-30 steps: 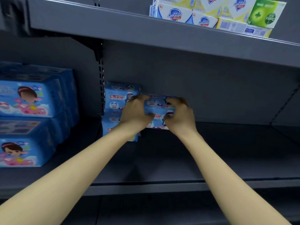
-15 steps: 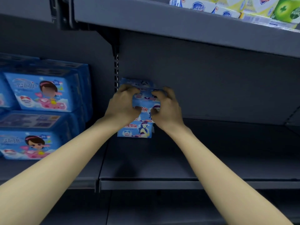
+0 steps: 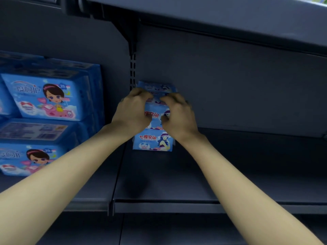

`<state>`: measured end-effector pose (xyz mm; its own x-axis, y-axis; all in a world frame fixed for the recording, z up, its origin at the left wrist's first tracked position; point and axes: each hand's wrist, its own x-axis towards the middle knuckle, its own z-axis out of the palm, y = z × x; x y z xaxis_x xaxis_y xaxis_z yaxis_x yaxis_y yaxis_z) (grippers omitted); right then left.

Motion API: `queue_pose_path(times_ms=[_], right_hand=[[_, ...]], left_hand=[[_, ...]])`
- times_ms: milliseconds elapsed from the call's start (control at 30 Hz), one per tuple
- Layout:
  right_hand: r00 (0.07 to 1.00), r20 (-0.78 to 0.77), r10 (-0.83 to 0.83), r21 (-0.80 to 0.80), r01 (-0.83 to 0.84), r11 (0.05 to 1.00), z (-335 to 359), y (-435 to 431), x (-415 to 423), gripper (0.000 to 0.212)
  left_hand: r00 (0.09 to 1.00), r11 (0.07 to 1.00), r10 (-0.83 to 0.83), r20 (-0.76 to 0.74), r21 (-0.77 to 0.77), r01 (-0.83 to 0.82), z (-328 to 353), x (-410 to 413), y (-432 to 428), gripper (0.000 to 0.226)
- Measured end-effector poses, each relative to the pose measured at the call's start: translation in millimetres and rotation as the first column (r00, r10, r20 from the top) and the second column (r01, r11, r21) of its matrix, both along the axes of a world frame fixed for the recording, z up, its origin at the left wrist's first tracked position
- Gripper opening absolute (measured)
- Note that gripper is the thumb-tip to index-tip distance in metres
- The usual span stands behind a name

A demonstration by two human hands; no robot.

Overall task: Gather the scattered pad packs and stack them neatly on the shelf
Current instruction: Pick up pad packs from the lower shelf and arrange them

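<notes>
Landmark: black slotted upright post (image 3: 132, 71) at the back of the dark grey metal shelf (image 3: 230, 165).

- Just right of the post's foot, against the back panel: a small stack of light-blue plastic-wrapped pad packs with red lettering.
- The bottom pad pack (image 3: 153, 141) stands on the shelf board, printed face forward, below and slightly right of the post.
- The upper pad pack (image 3: 155, 114) sits directly on top of it, held between both hands.
- Left hand (image 3: 131, 110): on the post side of the upper pack. Fingers are curled over its top edge and the thumb is pressed to the front face, so it is clamped on the pack.
- Right hand (image 3: 178, 114): on the side away from the post, in the same hold. Fingers are hooked over the top and the thumb is on the front, gripping the pack.
- More pale-blue wrapper (image 3: 156, 86) shows above the knuckles. I cannot tell whether it is another pack behind or the top of the held one.
- Both bare forearms reach in from the shelf's front edge.
- Well left of the post: large blue cartoon-girl packs (image 3: 47, 98), piled two high.
- Above the post: the grey underside of the next shelf (image 3: 212, 18).
</notes>
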<state>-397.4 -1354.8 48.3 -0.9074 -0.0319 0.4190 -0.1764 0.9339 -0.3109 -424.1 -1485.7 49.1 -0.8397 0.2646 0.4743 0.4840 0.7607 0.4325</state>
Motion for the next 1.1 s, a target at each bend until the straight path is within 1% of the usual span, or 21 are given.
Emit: queue_pose_path(times_ms=[233, 533, 1100], right_hand=[[1.0, -0.008, -0.001, -0.016, 0.001, 1.0, -2, 1, -10, 0.05], [1.0, -0.005, -0.01, 0.027, 0.01, 1.0, -7, 4, -19, 0.055], [1.0, -0.007, -0.029, 0.044, 0.029, 0.999, -11, 5, -22, 0.056]], left_hand=[[1.0, 1.0, -0.014, -0.016, 0.027, 0.015, -2, -10, 1, 0.044], [0.998, 0.999, -0.019, -0.052, 0.04, 0.021, -7, -15, 0, 0.045], [0.999, 0.998, -0.039, -0.024, 0.038, 0.04, -13, -16, 0, 0.043]])
